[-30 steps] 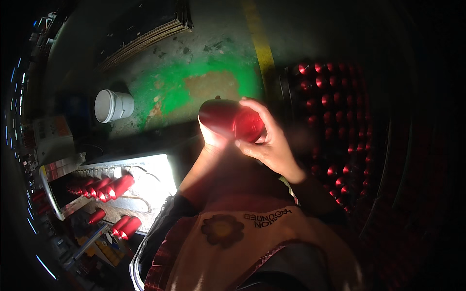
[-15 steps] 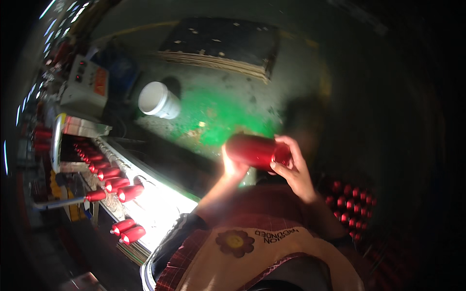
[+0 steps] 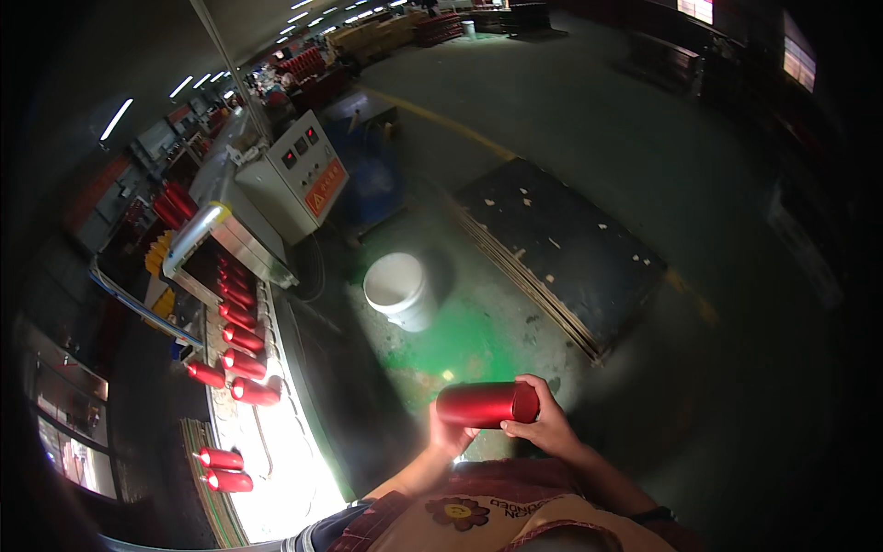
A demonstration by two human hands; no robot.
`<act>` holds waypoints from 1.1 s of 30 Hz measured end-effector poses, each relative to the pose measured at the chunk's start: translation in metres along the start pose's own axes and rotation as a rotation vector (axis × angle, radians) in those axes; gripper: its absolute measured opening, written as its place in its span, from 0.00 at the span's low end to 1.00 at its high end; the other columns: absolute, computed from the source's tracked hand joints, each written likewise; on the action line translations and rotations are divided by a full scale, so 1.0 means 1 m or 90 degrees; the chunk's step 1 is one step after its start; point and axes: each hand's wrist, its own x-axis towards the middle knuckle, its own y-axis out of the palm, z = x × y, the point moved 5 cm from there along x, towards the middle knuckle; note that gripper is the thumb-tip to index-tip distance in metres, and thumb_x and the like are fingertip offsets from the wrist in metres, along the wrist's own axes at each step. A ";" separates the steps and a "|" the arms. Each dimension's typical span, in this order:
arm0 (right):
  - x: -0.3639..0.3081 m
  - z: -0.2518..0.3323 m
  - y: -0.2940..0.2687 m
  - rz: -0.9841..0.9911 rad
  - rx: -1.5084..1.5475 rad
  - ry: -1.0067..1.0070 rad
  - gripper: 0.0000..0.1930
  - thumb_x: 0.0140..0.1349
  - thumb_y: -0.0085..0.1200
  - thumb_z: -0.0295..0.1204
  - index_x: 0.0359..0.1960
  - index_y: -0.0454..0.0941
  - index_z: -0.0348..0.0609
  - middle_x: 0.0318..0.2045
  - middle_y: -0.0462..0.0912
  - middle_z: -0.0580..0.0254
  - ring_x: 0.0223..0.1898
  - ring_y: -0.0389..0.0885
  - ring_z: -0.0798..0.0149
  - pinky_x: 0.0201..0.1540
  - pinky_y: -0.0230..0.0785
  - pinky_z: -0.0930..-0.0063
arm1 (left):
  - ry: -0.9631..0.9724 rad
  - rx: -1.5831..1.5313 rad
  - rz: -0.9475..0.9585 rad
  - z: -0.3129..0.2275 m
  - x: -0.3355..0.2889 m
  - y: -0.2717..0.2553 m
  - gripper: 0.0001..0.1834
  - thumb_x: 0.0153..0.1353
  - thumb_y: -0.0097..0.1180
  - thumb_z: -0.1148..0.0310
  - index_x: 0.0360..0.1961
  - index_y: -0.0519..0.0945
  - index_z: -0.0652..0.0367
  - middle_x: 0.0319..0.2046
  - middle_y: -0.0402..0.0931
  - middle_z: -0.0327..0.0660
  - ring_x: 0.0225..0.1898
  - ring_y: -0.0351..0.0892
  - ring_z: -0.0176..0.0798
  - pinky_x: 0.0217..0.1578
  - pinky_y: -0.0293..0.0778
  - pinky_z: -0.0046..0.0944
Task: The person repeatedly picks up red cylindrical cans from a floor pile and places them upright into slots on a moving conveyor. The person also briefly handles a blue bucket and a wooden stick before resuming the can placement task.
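Observation:
A shiny red metal bottle (image 3: 480, 405) lies level between my two hands in front of my apron, its flat round end toward the right. My left hand (image 3: 449, 431) supports its left end from below, partly hidden behind it. At the right end, my right hand (image 3: 546, 419) grips with the thumb low and the fingers over the top. On the brightly lit conveyor to my left lie several similar red bottles (image 3: 255, 392), with narrower pale tips at their left ends. Two more bottles (image 3: 228, 481) lie side by side nearer to me.
Beyond the conveyor's hooded opening (image 3: 198, 235) stands a control box (image 3: 294, 175) with red displays. A white bucket (image 3: 401, 293) stands on the green-stained floor. Right of it lies a stack of dark flat boards (image 3: 561, 253). A metal rail (image 3: 138, 302) runs beside the conveyor.
My view has swung up and to the left, showing more of the hall. The bottle stays in both hands and sits lower in the picture, its flat end now facing more into view.

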 end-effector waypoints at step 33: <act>0.905 -0.021 -0.074 0.269 0.085 0.214 0.43 0.46 0.72 0.26 0.64 0.61 0.46 0.52 0.73 0.56 0.53 0.74 0.63 0.57 0.69 0.67 | 0.301 -0.100 -0.151 -0.563 0.599 0.080 0.16 0.68 0.44 0.64 0.51 0.75 0.62 0.47 0.77 0.47 0.48 0.78 0.44 0.49 0.75 0.49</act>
